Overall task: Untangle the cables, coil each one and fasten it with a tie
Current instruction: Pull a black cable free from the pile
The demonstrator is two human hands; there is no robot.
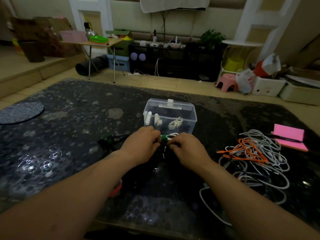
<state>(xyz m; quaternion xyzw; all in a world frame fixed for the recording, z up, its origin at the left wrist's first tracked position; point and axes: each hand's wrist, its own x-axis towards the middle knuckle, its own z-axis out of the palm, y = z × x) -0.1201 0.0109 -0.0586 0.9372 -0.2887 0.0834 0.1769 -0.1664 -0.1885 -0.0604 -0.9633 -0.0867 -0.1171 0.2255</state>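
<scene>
My left hand (141,144) and my right hand (187,149) meet at the middle of the dark table, just in front of a clear plastic box (170,116). Between their fingertips they pinch a small coiled white cable with a green tie (165,138) round it. Both hands have curled fingers; most of the cable is hidden beneath them. A tangled heap of white cables (259,163) with an orange cable (245,149) on top lies to the right. Another tied dark coil with a green tie (107,138) lies left of my left hand.
The clear box holds white pieces. A pink notepad (290,138) with a pen lies at the right edge. A round dark mat (20,112) sits far left. A red-orange item (116,189) shows under my left forearm. Beyond the table are a folding table, a pink stool and clutter.
</scene>
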